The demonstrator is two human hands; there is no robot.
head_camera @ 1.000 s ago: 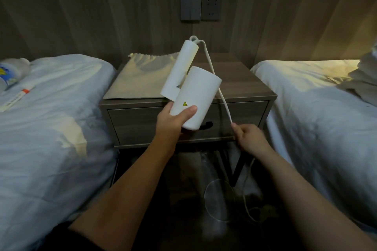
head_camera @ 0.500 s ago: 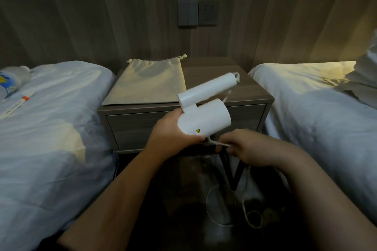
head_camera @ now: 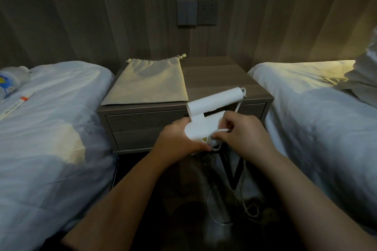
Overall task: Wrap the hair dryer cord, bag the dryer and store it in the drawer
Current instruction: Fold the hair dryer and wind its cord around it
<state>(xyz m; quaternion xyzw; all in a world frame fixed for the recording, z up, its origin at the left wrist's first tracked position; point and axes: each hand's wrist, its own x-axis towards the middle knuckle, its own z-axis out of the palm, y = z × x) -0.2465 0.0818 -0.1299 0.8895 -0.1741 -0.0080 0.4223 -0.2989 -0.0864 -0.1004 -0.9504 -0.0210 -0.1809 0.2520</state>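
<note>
The room was dim, with a wall of wooden panels (head_camera: pixel 102 16) behind and a grey switch plate and socket (head_camera: pixel 196 12) on it. Between two beds stood a small wooden nightstand (head_camera: pixel 224 79).

The white hair dryer (head_camera: pixel 201 128) was held in the air just in front of the nightstand's closed drawer (head_camera: pixel 142 128), at about the drawer's height. Its folded handle (head_camera: pixel 216 101) pointed up and to the right. The left hand (head_camera: pixel 179 144) held the body of the dryer from the left and below, with the fingers closed around it. The right hand (head_camera: pixel 242 134) was against the right side of the body, and its grip was pressed together on the white cord (head_camera: pixel 221 131), which passed over the body there as a loop. The cord also came out of the end of the handle, went down behind the right hand, and hung to the dark floor (head_camera: pixel 183 220), where it lay in loose loops.

On the left part of the nightstand top lay a beige drawstring bag (head_camera: pixel 146 83), flat, with its mouth toward the wall. The left bed (head_camera: pixel 51 138) had white covers, and near its far left edge lay a bottle (head_camera: pixel 9 82) and a thin white tube (head_camera: pixel 17 105). The right bed (head_camera: pixel 316 118) was also white, with crumpled bedding (head_camera: pixel 365 71) at its far right end.
</note>
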